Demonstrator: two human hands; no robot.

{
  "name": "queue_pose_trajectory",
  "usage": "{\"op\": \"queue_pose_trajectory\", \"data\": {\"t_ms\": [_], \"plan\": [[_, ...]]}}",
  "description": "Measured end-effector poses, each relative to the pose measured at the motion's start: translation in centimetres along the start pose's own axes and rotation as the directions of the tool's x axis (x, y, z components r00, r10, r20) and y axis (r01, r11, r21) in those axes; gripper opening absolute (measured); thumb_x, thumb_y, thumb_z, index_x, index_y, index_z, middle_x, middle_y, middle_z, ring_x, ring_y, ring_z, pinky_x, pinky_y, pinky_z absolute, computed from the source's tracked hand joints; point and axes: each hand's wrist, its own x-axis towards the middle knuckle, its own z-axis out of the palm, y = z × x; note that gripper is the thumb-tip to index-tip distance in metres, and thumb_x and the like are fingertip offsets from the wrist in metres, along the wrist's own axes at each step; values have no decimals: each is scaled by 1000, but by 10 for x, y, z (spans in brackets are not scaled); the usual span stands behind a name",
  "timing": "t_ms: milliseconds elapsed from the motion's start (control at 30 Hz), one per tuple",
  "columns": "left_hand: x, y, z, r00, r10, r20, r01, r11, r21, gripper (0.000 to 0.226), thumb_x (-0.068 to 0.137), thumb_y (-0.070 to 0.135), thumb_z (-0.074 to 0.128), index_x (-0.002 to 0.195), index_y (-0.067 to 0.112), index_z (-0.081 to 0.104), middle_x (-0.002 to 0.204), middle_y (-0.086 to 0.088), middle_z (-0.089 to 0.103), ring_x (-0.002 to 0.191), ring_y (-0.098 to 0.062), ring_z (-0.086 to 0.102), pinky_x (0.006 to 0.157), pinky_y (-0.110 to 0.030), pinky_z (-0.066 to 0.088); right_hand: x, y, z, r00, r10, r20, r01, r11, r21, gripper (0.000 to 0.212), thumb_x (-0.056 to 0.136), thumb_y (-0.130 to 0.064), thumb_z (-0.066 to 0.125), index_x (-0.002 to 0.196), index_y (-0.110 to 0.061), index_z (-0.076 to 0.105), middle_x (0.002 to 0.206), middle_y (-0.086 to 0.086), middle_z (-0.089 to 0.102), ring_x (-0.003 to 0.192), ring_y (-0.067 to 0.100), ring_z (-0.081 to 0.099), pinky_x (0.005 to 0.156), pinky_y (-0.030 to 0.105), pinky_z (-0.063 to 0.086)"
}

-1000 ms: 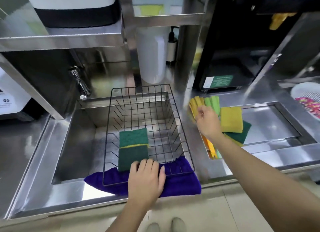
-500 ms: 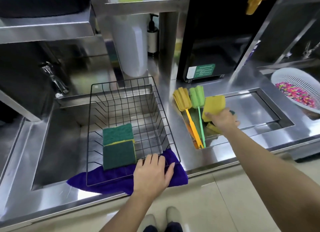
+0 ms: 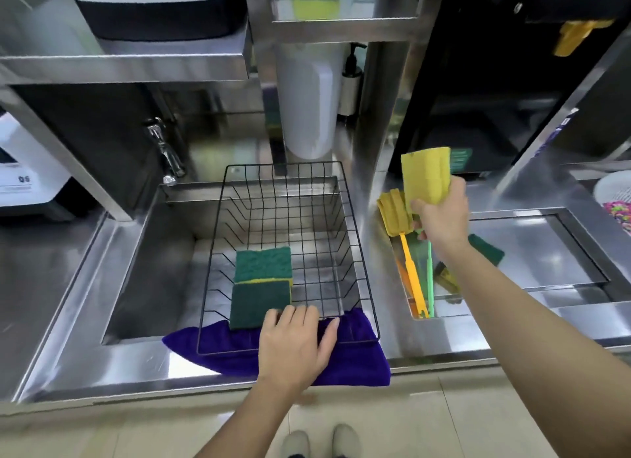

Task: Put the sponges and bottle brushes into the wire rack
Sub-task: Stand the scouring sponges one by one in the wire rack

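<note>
A black wire rack (image 3: 355, 239) sits in the left sink on a purple cloth (image 3: 355, 358). Two green-and-yellow sponges (image 3: 263, 286) lie inside it at the front left. My left hand (image 3: 295, 346) rests flat on the rack's front edge and the cloth. My right hand (image 3: 442, 215) holds a yellow sponge (image 3: 425, 174) up in the air, to the right of the rack. Below it, a yellow bottle brush (image 3: 392, 211) with an orange handle and a green-handled brush (image 3: 429, 280) lean in the right basin. Another green sponge (image 3: 486, 249) lies there, partly hidden by my arm.
A tap (image 3: 164, 150) stands at the sink's back left. A white cylinder (image 3: 307, 99) and a pump bottle (image 3: 350, 78) stand behind the rack. A white colander (image 3: 614, 198) with coloured bits is at the far right. Steel shelves hang overhead.
My right hand has lifted the yellow sponge out of the right basin and raised it. My left hand has stayed on the rack's front edge.
</note>
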Motion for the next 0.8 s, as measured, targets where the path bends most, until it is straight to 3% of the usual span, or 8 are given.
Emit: {"op": "queue_pose_trajectory", "data": {"t_ms": [67,167,300,400,467,567,700,800], "plan": [[-4,-19,0,999,-40,-12,40,998,49,44,97,42,41,66,13,54,59,-3,53,57,-24,51,59,-37,38,-3,-7,18,993,8,119,-10,1000,13,34,77,0,60,101,-17,41,96,15,58,52,24,57,39,29,43],[-13,-30,1,998,-61,-19,62,996,69,49,100,41,34,66,13,55,60,-3,51,56,-24,51,56,-36,39,-10,-16,45,973,-37,228,22,997,69,33,73,8,60,89,-18,47,88,15,58,49,20,53,42,27,46],[-14,-29,4,998,-49,-31,51,996,79,46,99,38,34,65,14,54,61,-1,48,56,-22,48,51,-33,37,-17,-27,85,914,-104,393,84,994,68,57,67,-11,79,115,-18,49,117,10,53,96,19,56,78,24,47],[-13,-30,3,998,-53,-34,56,995,78,36,92,37,44,64,15,54,61,1,48,56,-20,48,50,-32,37,-21,-31,113,844,-78,531,47,996,72,60,73,-31,75,126,-22,47,125,5,39,110,17,48,100,31,41],[-13,-29,2,999,-49,-24,51,996,74,34,90,37,47,65,16,54,62,2,49,57,-18,48,50,-31,37,-24,-30,132,834,-64,548,5,994,110,43,84,-32,64,124,-20,54,128,9,41,115,23,50,105,39,43],[-13,-29,1,999,-50,-6,50,996,77,32,89,38,49,66,17,55,62,3,49,57,-17,47,50,-29,36,-26,-27,155,868,-6,496,-71,988,136,32,88,-22,58,120,-16,61,129,11,51,112,28,55,98,47,49],[-13,-28,1,998,-58,7,57,996,75,32,89,39,48,66,18,55,62,3,49,57,-17,47,50,-28,36,-31,-21,169,851,-15,525,-4,999,35,37,87,-20,62,124,-17,60,133,9,57,122,25,52,107,33,39],[-13,-27,1,998,-59,8,59,996,63,32,89,39,48,66,18,55,63,3,49,58,-17,46,50,-29,34,-35,-17,177,822,-19,570,24,1000,-2,41,88,-24,60,128,-20,57,142,10,50,132,23,44,112,31,32]]}}
